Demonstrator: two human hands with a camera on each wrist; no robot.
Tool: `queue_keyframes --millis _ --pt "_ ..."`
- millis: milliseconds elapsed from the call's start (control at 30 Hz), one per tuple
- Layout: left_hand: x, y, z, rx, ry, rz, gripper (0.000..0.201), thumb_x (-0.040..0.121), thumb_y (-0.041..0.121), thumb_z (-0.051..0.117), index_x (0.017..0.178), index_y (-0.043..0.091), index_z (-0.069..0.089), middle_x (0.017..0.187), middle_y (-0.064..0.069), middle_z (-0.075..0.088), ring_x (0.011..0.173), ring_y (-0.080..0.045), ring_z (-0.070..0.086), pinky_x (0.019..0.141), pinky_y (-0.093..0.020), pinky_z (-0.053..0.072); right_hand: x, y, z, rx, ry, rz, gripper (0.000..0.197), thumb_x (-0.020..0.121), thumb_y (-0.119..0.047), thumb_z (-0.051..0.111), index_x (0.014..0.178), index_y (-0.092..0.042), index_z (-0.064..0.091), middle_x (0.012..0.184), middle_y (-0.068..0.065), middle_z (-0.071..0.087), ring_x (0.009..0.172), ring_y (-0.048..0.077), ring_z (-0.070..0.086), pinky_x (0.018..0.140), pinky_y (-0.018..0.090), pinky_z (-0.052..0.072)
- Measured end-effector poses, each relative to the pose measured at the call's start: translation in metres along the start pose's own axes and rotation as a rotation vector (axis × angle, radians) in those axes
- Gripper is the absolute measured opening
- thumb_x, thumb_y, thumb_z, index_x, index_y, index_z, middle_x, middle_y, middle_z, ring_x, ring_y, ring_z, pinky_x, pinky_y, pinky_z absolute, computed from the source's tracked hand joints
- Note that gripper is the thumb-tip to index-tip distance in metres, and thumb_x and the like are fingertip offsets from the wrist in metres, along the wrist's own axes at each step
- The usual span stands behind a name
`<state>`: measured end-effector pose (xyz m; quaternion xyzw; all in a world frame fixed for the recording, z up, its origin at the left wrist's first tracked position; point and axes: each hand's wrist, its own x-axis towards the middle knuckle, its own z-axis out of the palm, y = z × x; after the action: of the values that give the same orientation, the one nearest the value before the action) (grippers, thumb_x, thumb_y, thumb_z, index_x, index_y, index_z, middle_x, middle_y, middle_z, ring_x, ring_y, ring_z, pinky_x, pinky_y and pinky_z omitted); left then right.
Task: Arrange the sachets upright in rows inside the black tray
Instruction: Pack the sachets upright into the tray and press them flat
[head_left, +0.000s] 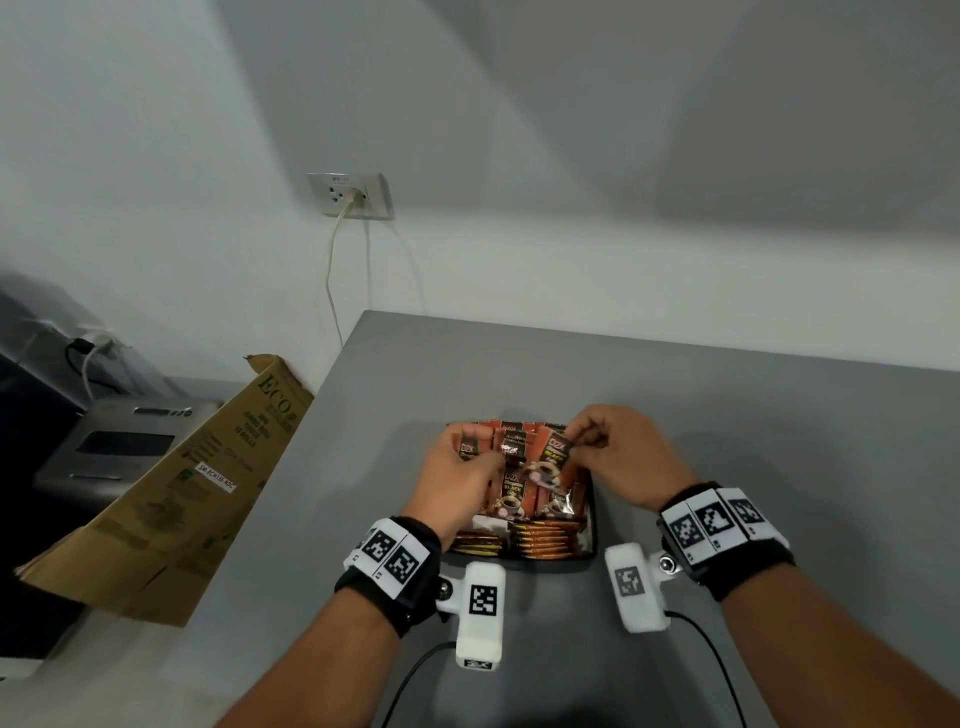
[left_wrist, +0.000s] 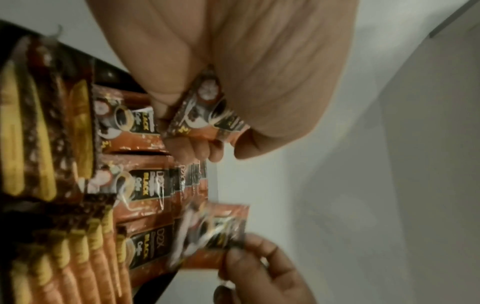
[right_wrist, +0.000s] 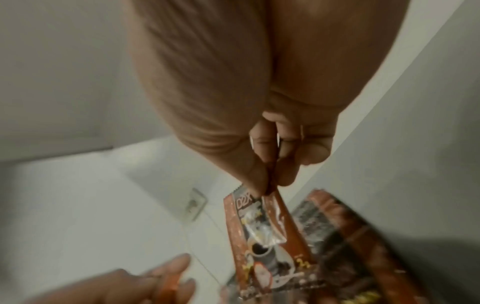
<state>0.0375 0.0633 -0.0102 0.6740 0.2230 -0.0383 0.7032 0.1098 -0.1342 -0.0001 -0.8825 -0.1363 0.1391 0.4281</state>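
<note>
A black tray (head_left: 592, 525) sits on the grey table, full of orange-and-black coffee sachets. Rows of sachets (head_left: 540, 540) stand on edge at its near end, and more sachets (head_left: 514, 488) lean upright behind them. My left hand (head_left: 480, 449) is over the tray's far left and grips one sachet (left_wrist: 207, 111) between thumb and fingers. Thumb and forefinger of my right hand (head_left: 574, 441) pinch the top edge of another sachet (right_wrist: 259, 236), which hangs tilted over the tray's far right. The tray's floor is hidden.
A flattened cardboard box (head_left: 171, 499) leans off the table's left edge, with a grey appliance (head_left: 119, 447) behind it. A wall socket (head_left: 350, 195) with a plugged cable is on the back wall. Bare table (head_left: 753, 441) lies right of the tray.
</note>
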Motion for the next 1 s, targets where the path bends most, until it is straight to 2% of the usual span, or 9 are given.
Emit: queue_keyframes --millis 167,267,400,533,600,700,833,900,1000 --pt "0.001 -0.002 -0.015 -0.127 0.068 -0.069 0.035 0.083 -0.013 0.038 0.103 0.006 0.06 0.082 -0.009 0.072 0.059 -0.02 0.061 0.058 -0.036 0.05 0.002 0.026 0.019 -0.248 -0.084 0.062 0.023 0.084 0.001 0.062 0.084 -0.021 0.062 0.081 -0.005 0.071 0.078 0.011 0.068 0.065 0.02 0.048" --pt "0.0 -0.005 -0.018 -0.076 0.039 -0.059 0.038 0.081 -0.011 0.04 0.107 0.004 0.062 0.081 -0.011 0.07 0.075 -0.03 0.061 0.072 -0.049 0.053 0.002 0.028 0.033 -0.374 -0.076 0.036 0.022 0.087 -0.001 0.061 0.087 -0.023 0.06 0.091 -0.006 0.063 0.085 0.014 0.061 0.069 0.021 0.047" --pt "-0.001 -0.007 -0.026 0.125 0.02 0.03 0.036 0.084 -0.006 0.049 0.105 0.019 0.062 0.084 -0.011 0.069 0.078 -0.03 0.066 0.084 -0.054 0.055 -0.002 0.03 0.04 -0.397 -0.041 0.034 0.013 0.088 -0.005 0.06 0.091 -0.018 0.064 0.095 -0.002 0.065 0.085 0.014 0.062 0.078 0.03 0.055" --pt "0.001 -0.008 -0.032 0.242 -0.016 0.113 0.038 0.082 -0.012 0.061 0.099 0.023 0.058 0.1 -0.007 0.069 0.073 -0.032 0.069 0.071 -0.049 0.057 -0.008 0.028 0.035 -0.328 0.033 0.003 0.014 0.088 -0.011 0.067 0.094 -0.022 0.062 0.099 -0.006 0.056 0.088 0.011 0.057 0.078 0.021 0.046" --pt "0.005 -0.009 -0.034 0.324 -0.021 0.142 0.039 0.079 -0.011 0.066 0.094 0.025 0.058 0.099 -0.004 0.065 0.067 -0.029 0.067 0.065 -0.05 0.057 -0.011 0.026 0.031 -0.256 0.041 -0.003 0.016 0.086 -0.01 0.068 0.095 -0.023 0.063 0.102 -0.007 0.057 0.087 0.01 0.061 0.08 0.024 0.052" --pt "0.014 -0.008 -0.036 0.553 -0.023 0.208 0.033 0.083 0.0 0.064 0.089 0.032 0.057 0.096 -0.001 0.064 0.078 -0.027 0.068 0.069 -0.048 0.059 -0.017 0.021 0.029 -0.186 -0.021 -0.022 0.015 0.088 -0.009 0.066 0.096 -0.022 0.066 0.098 -0.008 0.062 0.084 0.01 0.065 0.079 0.03 0.058" --pt "0.023 -0.002 -0.036 0.833 -0.117 0.254 0.027 0.084 0.005 0.063 0.087 0.031 0.056 0.086 0.01 0.067 0.074 -0.017 0.067 0.062 -0.033 0.056 -0.026 0.015 0.032 -0.191 -0.035 -0.059 0.017 0.089 -0.008 0.065 0.098 -0.022 0.068 0.098 -0.011 0.063 0.092 0.004 0.06 0.079 0.017 0.049" --pt "0.029 -0.003 -0.036 0.963 -0.142 0.264 0.03 0.079 0.002 0.063 0.084 0.031 0.055 0.083 0.011 0.067 0.077 -0.015 0.065 0.066 -0.032 0.056 -0.029 0.012 0.033 -0.195 -0.055 -0.082 0.017 0.087 -0.01 0.066 0.097 -0.023 0.069 0.094 -0.015 0.062 0.088 0.001 0.059 0.078 0.018 0.049" --pt "0.035 -0.007 -0.037 1.07 -0.157 0.298 0.032 0.075 -0.002 0.06 0.079 0.03 0.057 0.082 0.012 0.069 0.083 -0.014 0.064 0.079 -0.037 0.057 -0.033 0.01 0.034 -0.243 -0.188 -0.113 0.02 0.088 -0.016 0.066 0.105 -0.025 0.069 0.089 -0.023 0.056 0.076 -0.007 0.054 0.067 0.008 0.04"
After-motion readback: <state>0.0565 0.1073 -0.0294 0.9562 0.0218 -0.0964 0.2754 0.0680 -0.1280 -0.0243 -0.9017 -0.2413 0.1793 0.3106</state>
